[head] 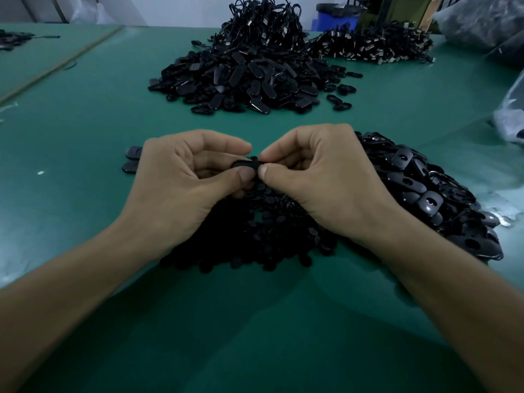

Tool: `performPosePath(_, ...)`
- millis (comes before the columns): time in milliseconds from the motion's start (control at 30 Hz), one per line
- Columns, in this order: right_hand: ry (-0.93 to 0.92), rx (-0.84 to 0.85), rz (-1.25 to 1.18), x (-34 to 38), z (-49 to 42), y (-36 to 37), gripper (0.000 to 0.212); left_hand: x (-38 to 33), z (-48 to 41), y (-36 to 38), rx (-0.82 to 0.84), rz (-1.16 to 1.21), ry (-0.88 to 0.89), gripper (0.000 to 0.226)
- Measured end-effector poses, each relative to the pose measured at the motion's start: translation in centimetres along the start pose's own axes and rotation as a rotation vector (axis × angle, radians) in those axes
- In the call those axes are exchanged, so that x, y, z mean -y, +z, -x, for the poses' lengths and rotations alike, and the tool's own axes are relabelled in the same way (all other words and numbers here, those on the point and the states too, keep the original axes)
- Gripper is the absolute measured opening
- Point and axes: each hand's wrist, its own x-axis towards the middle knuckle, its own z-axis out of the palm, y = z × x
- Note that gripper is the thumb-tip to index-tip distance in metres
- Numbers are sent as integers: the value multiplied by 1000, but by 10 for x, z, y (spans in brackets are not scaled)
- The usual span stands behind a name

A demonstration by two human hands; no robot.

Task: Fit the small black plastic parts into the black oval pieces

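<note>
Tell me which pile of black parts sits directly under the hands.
The near pile of small parts, beneath the left hand and right hand; the pile of holed oval pieces lies rightward, others farther back.

a: where are the hands?
b: both over the green surface [85, 123]. the left hand [181, 177] pinches a black oval piece [243, 164] between thumb and forefinger; the right hand [320, 177] pinches a small black part [254, 159] at that piece's end.
a: what lies under them?
b: a heap of small parts [255, 236], and just to its right a heap of oval pieces [425, 188] with holes.
a: and farther off?
b: a larger far pile [243, 78] of black pieces, with looped cords on top. two loose pieces [131, 160] sit just beside the left hand.
</note>
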Motion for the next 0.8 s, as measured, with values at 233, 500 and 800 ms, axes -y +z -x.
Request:
performPosePath(233,-5,1,3,2,2,-1,8,1,-2,-5,33,-16,1,24)
performPosePath(500,-17,3,-2,1,2,0,7,2,-3,-6,-14,-123,76,22)
performPosePath(800,71,0,892,-8,3,-15,41,14,-20,-41,-307,-585,163,27)
